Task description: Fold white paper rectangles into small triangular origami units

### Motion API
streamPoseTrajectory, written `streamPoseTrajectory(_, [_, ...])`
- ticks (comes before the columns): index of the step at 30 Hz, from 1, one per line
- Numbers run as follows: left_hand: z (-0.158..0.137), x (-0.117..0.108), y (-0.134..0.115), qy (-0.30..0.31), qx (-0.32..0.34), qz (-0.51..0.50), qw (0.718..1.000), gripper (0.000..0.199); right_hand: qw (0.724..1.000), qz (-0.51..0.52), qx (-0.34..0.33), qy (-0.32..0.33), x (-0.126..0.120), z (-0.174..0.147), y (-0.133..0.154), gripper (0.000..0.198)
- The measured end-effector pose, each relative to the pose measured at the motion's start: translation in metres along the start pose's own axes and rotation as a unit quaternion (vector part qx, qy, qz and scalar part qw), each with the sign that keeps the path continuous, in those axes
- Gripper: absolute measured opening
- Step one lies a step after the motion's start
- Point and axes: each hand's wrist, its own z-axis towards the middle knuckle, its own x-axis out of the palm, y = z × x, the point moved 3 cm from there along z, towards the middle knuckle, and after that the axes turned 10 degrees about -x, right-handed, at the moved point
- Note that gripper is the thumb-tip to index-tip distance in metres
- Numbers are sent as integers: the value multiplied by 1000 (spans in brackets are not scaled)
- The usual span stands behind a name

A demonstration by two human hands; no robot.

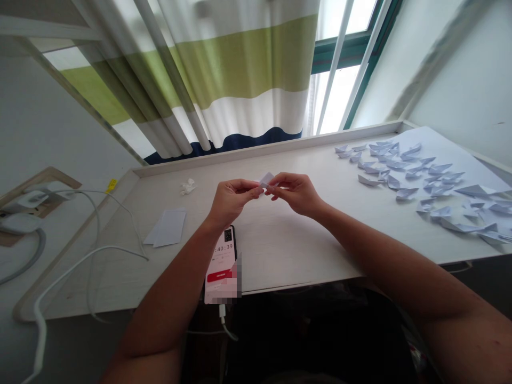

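Note:
A small folded piece of white paper (266,179) is held above the middle of the white desk. My left hand (235,198) pinches its left side between thumb and fingers. On the opposite side, my right hand (295,193) grips the paper the same way, with the fingertips of both hands almost meeting. The fingers cover much of the paper, so its exact folded shape cannot be made out. Folded paper boats (408,166) stand in a large group at the right of the desk. Flat white paper sheets (170,228) lie to the left of my left forearm.
A phone (221,266) with a charging cable lies at the desk's front edge, below my left wrist. Crumpled white paper (188,186) sits at the back left. White cables (92,256) run from a wall socket over the left side. A raised rim (240,156) borders the desk's back.

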Motion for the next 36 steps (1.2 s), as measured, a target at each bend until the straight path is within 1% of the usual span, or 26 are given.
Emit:
streamPoseTrajectory(4, [-2, 0, -3, -10, -10, 3, 1000, 38, 1000, 6, 1, -8, 0, 0, -1, 42])
streamPoseTrajectory(7, [-2, -1, -3, -22, -16, 1, 1000, 44, 1000, 2, 5, -8, 0, 0, -1, 43])
streamPoseTrajectory(10, [-2, -1, -3, -18, -17, 17, 1000, 47, 1000, -7, 0, -4, 1, -1, 1, 41])
streamPoseTrajectory(14, [-2, 2, -2, -3, 3, 47, 999, 42, 1000, -15, -11, 8, 0, -1, 1, 41])
streamPoseTrajectory(18, [-2, 1, -1, -1, 42, 65, 997, 39, 999, -36, 5, -5, -3, 0, -1, 45])
streamPoseTrajectory(21, [-2, 0, 0, 1, 54, 88, 995, 34, 1000, -21, 15, -17, -3, 1, -2, 48])
streamPoseTrajectory(25, [-3, -2, -1, -9, 33, 105, 994, 28, 1000, 0, 21, -23, -1, 1, -2, 50])
streamPoseTrajectory(29, [-4, 0, -4, -1, 15, 82, 997, 27, 1000, 6, 19, -21, 1, 0, -3, 49])
streamPoseTrajectory(32, [-3, 1, -4, 12, -1, 51, 999, 32, 1000, 1, 19, -17, 1, -1, -4, 47])
streamPoseTrajectory(36, [-3, 1, -4, 27, -27, 44, 998, 41, 1000, -9, 24, -8, 1, -2, -4, 48])
